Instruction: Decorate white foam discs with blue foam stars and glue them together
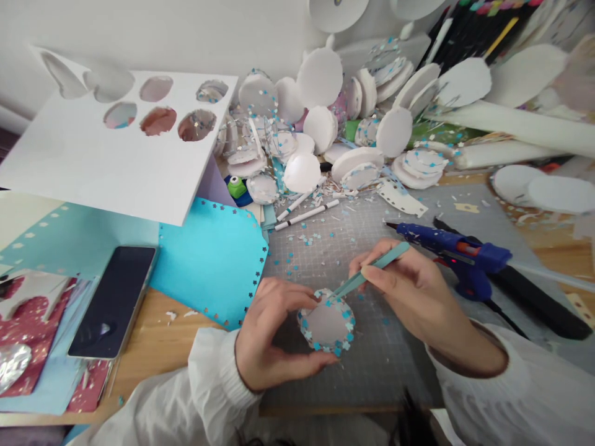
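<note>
Turquoise tweezers [390, 255] are pinched in the right hand [413, 297], fingers closed on them, tips brought right to the rim of a white disc [328, 323]. Above the cutting mat [372, 384], that disc is held by its edge in the left hand [267, 337], thumb and fingers curved around it. Blue flowers [317, 345] are spread around much of the rim; its middle is bare. Behind, pens [499, 37] are packed upright, their container unclear.
</note>
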{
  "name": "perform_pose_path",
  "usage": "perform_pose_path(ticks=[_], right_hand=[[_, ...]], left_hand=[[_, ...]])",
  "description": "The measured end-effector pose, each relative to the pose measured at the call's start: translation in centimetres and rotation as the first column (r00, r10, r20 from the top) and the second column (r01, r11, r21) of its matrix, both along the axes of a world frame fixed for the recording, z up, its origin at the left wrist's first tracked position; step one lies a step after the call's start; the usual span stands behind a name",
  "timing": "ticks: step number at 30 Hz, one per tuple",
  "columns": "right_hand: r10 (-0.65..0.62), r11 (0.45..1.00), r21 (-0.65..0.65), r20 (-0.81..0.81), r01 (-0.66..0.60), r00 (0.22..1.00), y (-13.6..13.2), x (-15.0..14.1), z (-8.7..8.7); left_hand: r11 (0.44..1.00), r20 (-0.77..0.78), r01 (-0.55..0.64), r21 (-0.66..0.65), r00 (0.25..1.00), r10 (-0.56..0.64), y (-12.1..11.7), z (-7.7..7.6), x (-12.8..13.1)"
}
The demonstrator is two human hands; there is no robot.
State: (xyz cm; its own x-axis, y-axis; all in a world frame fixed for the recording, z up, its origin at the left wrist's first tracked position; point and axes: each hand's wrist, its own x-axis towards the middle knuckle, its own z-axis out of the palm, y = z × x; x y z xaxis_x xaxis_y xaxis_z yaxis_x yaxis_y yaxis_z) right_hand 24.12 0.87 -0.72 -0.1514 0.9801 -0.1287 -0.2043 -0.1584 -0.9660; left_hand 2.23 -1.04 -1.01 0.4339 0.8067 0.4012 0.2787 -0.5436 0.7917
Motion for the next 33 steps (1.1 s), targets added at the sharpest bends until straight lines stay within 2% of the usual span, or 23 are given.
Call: perform_pose_path(ticks=[33], right_hand=[[-0.02, 1.0, -0.018, 0.027, 0.02, 0.999, 0.09, -0.11, 0.09]], left_hand=[[1.0, -0.013, -0.015, 0.015, 1.0, 0.015, 0.01, 0.08, 0.01]])
